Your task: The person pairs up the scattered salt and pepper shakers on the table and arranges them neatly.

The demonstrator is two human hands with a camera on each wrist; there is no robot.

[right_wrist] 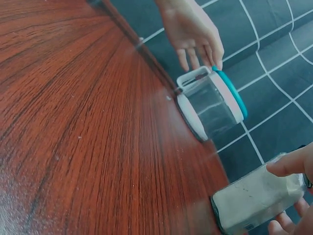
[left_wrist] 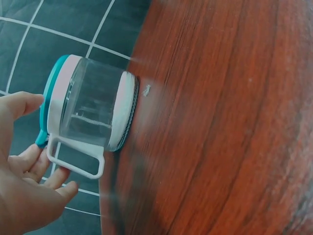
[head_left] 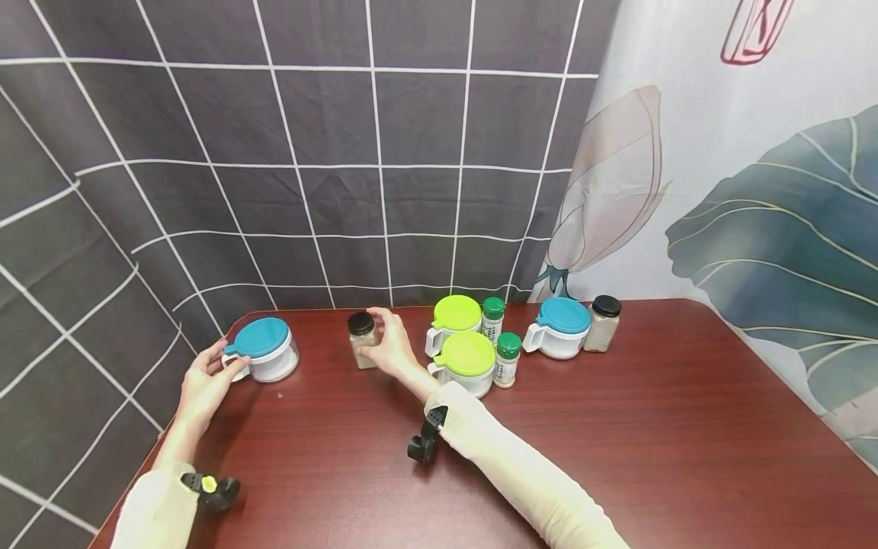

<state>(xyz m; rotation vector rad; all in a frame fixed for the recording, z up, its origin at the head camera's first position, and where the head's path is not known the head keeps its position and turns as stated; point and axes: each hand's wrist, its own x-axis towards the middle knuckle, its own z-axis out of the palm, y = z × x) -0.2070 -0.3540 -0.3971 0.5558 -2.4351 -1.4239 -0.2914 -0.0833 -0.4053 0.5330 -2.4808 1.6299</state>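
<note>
At the left of the table, a clear seasoning jar with a blue lid and white handle (head_left: 274,364) stands upright. My left hand (head_left: 204,385) is at its handle side, thumb and fingertips by the lid's edge and the other fingers loosely bent beside the handle (left_wrist: 78,166). The jar (right_wrist: 210,110) looks nearly see-through in both wrist views. Farther right, my right hand (head_left: 396,347) holds a square glass jar of pale powder with a black lid (head_left: 362,343). Its thumb (right_wrist: 288,164) lies on one side of that jar and its fingers are on the other.
Right of my right hand stand two green-lidded seasoning jars (head_left: 468,354) and two green-capped shakers (head_left: 507,358). Beyond them are another blue-lidded jar (head_left: 562,319) and a black-lidded powder jar (head_left: 604,324). A dark tile-patterned curtain (head_left: 336,198) hangs behind the brown table (head_left: 329,473).
</note>
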